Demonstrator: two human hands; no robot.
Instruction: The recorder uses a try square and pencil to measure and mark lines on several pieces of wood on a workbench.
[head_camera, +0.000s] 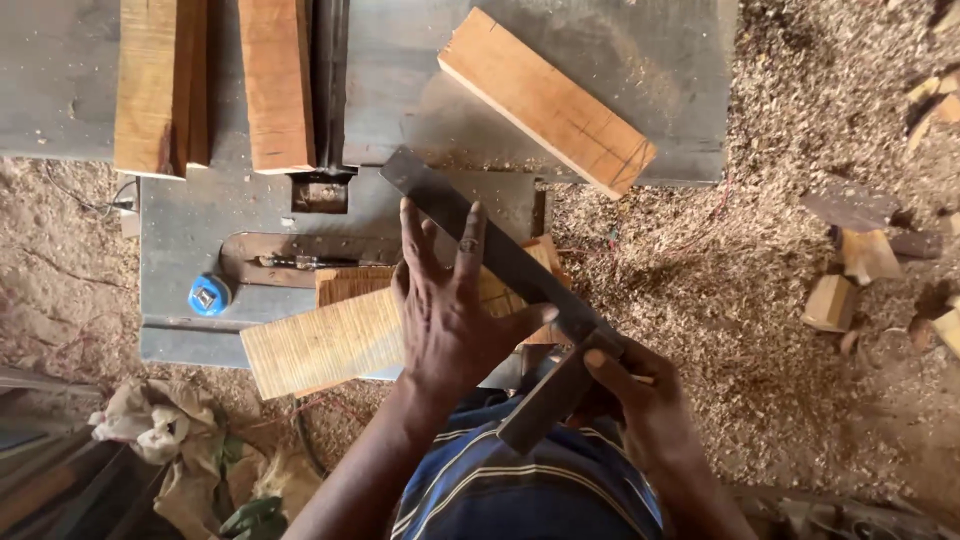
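Nearest the person's striped shirt, the right hand (640, 400) grips the stock of a steel try square (500, 262) together with a pencil. The left hand (450, 310) lies flat with fingers spread, pinning the square's blade onto a pale board (330, 340). The blade's long axis runs diagonally, pointing up-left away from the body. The board lies roughly crosswise on the grey metal worktop (190, 240). Farther off, three planks (545, 100) rest on it. Sawdust (740, 300) and offcuts (830, 300) cover the floor.
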